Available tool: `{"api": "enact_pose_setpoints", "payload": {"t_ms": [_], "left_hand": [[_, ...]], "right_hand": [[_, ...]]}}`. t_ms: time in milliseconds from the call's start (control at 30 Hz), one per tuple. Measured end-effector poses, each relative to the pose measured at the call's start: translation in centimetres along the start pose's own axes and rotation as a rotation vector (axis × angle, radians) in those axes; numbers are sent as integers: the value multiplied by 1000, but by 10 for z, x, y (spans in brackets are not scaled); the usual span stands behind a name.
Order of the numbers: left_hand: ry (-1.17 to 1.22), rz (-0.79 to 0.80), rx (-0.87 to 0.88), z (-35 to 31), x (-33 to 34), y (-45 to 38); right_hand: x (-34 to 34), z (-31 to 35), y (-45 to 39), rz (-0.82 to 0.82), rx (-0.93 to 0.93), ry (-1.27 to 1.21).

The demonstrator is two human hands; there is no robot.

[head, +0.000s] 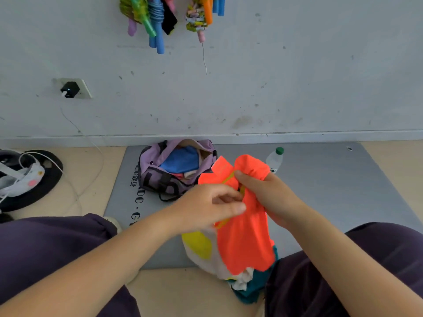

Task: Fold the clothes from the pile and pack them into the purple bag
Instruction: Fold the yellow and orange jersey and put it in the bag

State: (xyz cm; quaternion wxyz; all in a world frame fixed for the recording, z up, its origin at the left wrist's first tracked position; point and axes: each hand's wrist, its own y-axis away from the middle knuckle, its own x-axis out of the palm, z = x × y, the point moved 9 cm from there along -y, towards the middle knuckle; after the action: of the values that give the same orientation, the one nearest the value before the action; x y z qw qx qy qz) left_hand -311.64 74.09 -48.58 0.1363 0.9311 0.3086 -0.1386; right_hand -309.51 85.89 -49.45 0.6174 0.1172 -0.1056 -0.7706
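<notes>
Both hands, left hand (212,202) and right hand (263,193), pinch the thin, floppy neon-orange garment (246,234) with curled fingers near its top hem; it looks light and best gripped by edges above the rumpled clothes pile (229,271)

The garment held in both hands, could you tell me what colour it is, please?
The garment is bright orange, seen in the head view.

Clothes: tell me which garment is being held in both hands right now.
The bright orange garment, gripped by the left hand and right hand. The blue one lies in the purple bag; the pile lies untouched.
</notes>
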Motion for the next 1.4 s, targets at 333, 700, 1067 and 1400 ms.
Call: {"api": "enact_pose_setpoints", "payload": {"t_ms": [333, 700, 1067, 1400], "left_hand": [[248, 69, -181, 25, -24, -4], [315, -391, -1, 9, -85, 1], [271, -497, -2, 2, -103, 10], [22, -658, 161, -20, -125, 24]], "right_hand": [[-4, 18, 1, 105, -33, -536], [-12, 17, -7, 192, -64, -304], [4, -2, -3, 292, -45, 207], [33, 2, 14, 635, -62, 50]]}}
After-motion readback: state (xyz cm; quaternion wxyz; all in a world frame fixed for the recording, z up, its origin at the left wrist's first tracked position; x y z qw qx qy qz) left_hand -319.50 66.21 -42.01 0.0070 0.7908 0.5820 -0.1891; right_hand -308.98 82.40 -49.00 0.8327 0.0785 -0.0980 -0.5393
